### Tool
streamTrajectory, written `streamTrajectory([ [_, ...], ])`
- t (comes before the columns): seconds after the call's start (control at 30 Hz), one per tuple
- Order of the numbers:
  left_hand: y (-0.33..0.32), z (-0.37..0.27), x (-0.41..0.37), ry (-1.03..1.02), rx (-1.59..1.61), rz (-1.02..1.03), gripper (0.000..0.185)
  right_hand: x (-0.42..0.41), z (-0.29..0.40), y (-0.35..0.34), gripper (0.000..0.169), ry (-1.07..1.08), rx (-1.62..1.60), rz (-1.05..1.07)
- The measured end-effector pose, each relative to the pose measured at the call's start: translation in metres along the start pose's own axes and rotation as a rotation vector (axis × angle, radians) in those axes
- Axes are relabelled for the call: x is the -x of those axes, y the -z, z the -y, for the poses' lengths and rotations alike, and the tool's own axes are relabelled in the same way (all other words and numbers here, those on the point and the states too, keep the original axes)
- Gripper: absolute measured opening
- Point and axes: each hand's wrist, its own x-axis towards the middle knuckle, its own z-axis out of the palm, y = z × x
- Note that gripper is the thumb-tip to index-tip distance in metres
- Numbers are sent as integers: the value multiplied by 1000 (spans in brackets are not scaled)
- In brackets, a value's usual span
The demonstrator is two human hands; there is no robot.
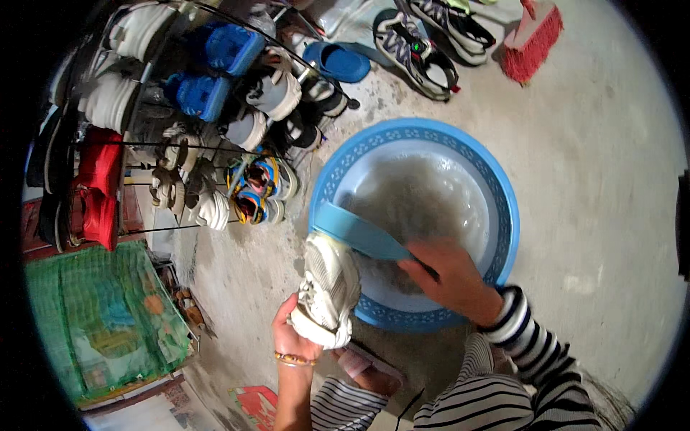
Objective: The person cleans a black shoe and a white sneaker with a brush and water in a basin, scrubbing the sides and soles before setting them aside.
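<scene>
My left hand [296, 334] grips a wet white sneaker [329, 285] by its heel end, with the toe pointing away from me. In my right hand [455, 277] is the handle of a blue scrubbing brush [361, 231]. The brush head lies over the toe of the sneaker, its bristle side turned down and mostly hidden. Under both, a large blue plastic basin [504, 161] with a patterned rim holds murky grey, sudsy water [420, 199]. The sneaker is at the basin's near left rim, partly over it.
A shoe rack [178, 145] with several pairs stands at left. Beyond the basin are a blue slipper [338, 62], dark sneakers [415, 54] and a red-bristled broom [533, 43]. A green cover [108, 323] is at lower left. My slippered foot [369, 372] is close by the basin.
</scene>
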Motion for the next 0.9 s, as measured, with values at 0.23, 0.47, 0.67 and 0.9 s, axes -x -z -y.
streamTrajectory([
  [0.23, 2, 7, -3, 51, 17, 44, 40, 1, 7, -10, 21, 8, 38, -11],
  [0.47, 6, 3, 1, 19, -13, 68, 39, 28, 23, -17, 21, 5, 29, -13],
  [0.67, -6, 0, 8, -96, -142, 33, 39, 17, 1, -1, 19, -14, -2, -59],
  [0.9, -2, 7, 15, -358, -508, -140, 35, 4, -3, -1, 15, 20, -8, -140],
])
